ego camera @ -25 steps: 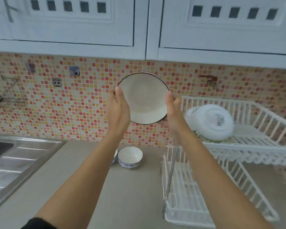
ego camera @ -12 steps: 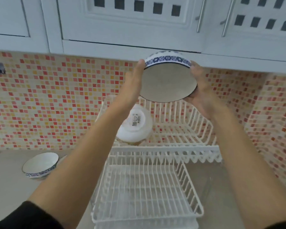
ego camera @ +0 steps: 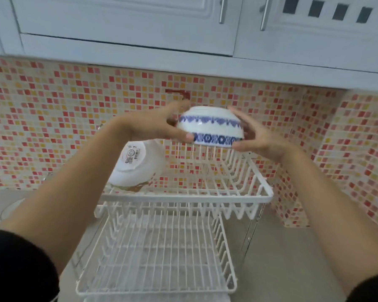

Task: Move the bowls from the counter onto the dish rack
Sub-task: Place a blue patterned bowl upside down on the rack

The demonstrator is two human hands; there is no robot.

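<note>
I hold a white bowl with blue patterned bands [ego camera: 210,127] upside down between both hands, just above the back of the upper tier of the white wire dish rack [ego camera: 187,198]. My left hand [ego camera: 153,127] grips its left side and my right hand [ego camera: 255,138] its right side. A plain white bowl [ego camera: 138,164] with a sticker on its base leans upside down at the left of the upper tier. The lower tier [ego camera: 157,258] holds nothing. A faint bowl rim [ego camera: 9,209] shows on the counter at far left, mostly hidden by my left arm.
The mosaic tile wall [ego camera: 52,127] runs behind the rack and turns a corner at the right [ego camera: 358,160]. White wall cabinets [ego camera: 129,25] hang overhead. Grey counter [ego camera: 292,258] lies to the right of the rack.
The bowl has come down from near the cabinet edge and turned from facing me to upside down, just over the upper tier. My view has moved closer to the rack.
</note>
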